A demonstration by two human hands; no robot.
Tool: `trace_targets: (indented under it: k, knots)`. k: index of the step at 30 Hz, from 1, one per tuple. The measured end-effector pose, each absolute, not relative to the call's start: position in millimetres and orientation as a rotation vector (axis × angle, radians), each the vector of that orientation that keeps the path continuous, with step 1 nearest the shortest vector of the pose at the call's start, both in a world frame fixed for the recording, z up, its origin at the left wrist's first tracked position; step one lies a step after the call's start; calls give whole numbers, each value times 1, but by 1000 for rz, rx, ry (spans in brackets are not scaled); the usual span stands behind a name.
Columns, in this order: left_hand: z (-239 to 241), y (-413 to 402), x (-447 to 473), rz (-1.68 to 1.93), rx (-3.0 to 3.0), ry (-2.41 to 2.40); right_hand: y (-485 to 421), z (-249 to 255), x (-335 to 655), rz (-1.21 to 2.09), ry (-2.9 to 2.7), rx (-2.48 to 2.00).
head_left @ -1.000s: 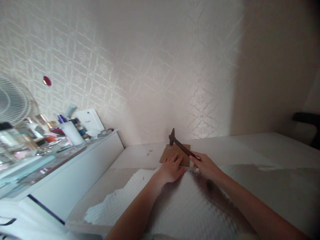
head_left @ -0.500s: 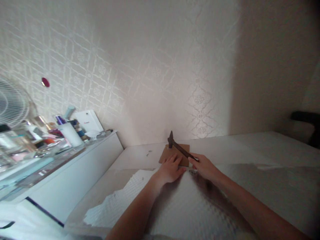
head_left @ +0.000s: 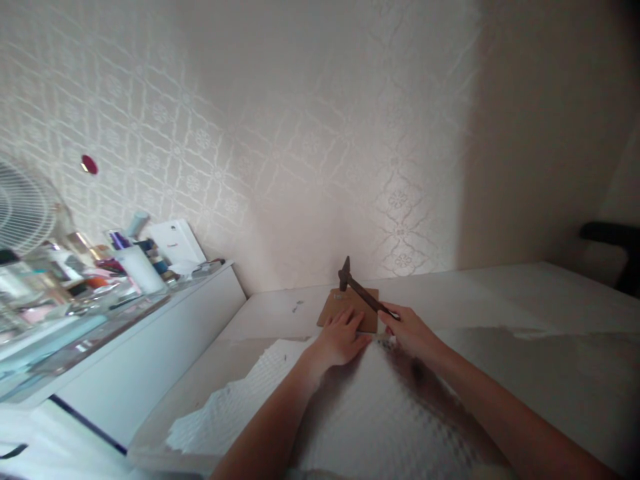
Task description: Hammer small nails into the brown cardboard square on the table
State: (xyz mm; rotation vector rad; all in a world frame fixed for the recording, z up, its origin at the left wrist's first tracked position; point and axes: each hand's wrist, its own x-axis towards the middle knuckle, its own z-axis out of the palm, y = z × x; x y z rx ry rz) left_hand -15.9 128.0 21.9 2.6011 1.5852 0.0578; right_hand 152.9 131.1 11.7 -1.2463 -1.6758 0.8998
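Note:
A small brown board (head_left: 334, 307) lies flat on the white table (head_left: 500, 300) near the wall. My left hand (head_left: 340, 338) presses down on its near edge, fingers spread over it. My right hand (head_left: 407, 329) grips the handle of a small dark hammer (head_left: 357, 288), whose head is raised a little above the board's far part. Something small sits on the board under the hammer head, too small to make out.
A white textured cloth (head_left: 350, 413) covers the near table under my forearms. A white side shelf (head_left: 150, 313) at the left holds several bottles and cosmetics, with a fan (head_left: 25, 207) behind. A dark chair part (head_left: 613, 250) shows at the far right.
The hammer head dipped toward the board half a second ago and is raised again now. My left hand stays on the board.

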Motion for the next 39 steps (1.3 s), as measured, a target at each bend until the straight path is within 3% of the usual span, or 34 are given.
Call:
trace_targets:
  k: [39]
  knots:
    - [17, 131, -19, 44, 2619, 1587, 129, 13, 151, 953, -1645, -1248]
